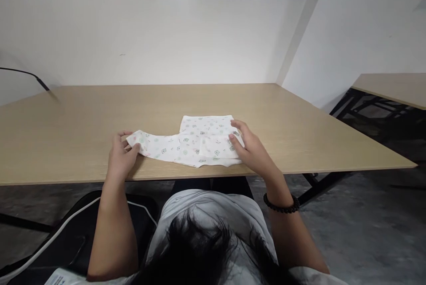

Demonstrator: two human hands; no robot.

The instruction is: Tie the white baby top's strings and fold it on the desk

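Observation:
A small white baby shirt (pixel 203 145) with a print of little animals and leaves lies on the table near its front edge. One sleeve (pixel 161 146) stretches out to the left, while the right part of the shirt looks folded in over the body. My left hand (pixel 122 154) pinches the end of that sleeve between thumb and fingers. At the shirt's right edge, my right hand (pixel 254 150) rests with thumb and fingers apart, touching the cloth. Some of its fingers are hidden behind the others.
The wooden table (pixel 100 107) reaches back to a white partition (pixel 166 41) with glass above. A thin black cable or stalk (pixel 41 83) stands at the left. Another table (pixel 392 87) is at the right. A black chair or bag (pixel 76 236) with a white cord lies below left.

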